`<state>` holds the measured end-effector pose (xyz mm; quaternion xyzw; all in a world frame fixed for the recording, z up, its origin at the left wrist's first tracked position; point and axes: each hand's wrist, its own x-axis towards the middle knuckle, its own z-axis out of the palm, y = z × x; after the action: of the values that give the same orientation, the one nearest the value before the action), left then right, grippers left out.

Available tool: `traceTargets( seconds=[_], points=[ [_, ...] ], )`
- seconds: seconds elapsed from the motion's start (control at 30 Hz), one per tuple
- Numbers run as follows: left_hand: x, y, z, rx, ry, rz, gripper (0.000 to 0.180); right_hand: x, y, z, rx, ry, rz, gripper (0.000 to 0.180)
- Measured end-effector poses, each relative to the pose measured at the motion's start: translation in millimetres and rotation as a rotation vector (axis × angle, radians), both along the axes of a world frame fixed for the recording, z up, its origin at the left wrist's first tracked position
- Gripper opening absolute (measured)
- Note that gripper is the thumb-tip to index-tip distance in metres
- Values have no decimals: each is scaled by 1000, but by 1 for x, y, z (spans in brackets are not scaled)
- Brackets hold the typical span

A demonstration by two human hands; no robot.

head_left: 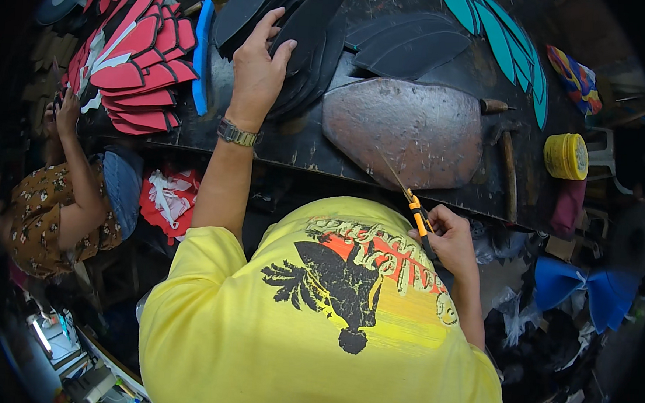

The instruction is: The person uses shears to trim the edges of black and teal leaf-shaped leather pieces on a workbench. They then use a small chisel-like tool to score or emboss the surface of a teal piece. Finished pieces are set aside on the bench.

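Yellow tub: in the head view, the tub point(566, 156) sits by the bench's right end, its round lid on; the contents are hidden.
Red-and-white plastic bag: this bag point(169, 201) hangs or lies below the bench, left of the wearer; what it holds cannot be told.
Workbench edge: the near edge of the dark bench point(296, 145) runs just in front of the yellow shirt point(316, 312), bowed by the lens.
Bare room: a strip of benchtop shows between the black pieces and the near edge, left of the brown slab point(408, 133).
Right of slab: a wooden-handled awl point(494, 106) lies at its upper corner, a hammer point(509, 176) just beside it.
Black pieces: the leaf-shaped stack point(310, 45) lies on the bench, under and beside the left hand.
Left hand: this hand point(260, 68) reaches forward, arm extended, palm down; index finger and thumb stand apart, released, laid over the stack.
Right hand: the other hand point(446, 238), elbow bent, is wrapped around the handle of an orange-and-black cutter point(416, 213).
Blade: its thin point aims up and leftward over the slab's near edge; contact cannot be told.
Co-worker: a person's hand point(67, 116) is beside the red pieces point(142, 76).
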<state>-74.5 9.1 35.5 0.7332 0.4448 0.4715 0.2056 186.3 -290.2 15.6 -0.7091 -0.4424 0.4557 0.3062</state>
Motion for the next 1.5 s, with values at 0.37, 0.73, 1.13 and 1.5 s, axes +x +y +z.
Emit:
traceTargets(
  seconds=[0.37,0.73,1.13,1.5],
  points=[
    [65,-15,9,161,336,-313,35,-2,7,4,88,-11,-9,37],
    [150,16,-12,-61,746,-279,57,4,-7,8,135,-9,-100,37],
    [130,20,-6,-522,83,-661,25,21,-5,5,33,479,-169,26],
    [110,18,-7,-577,137,-797,34,20,-7,2,-42,564,-188,25]
  ],
)
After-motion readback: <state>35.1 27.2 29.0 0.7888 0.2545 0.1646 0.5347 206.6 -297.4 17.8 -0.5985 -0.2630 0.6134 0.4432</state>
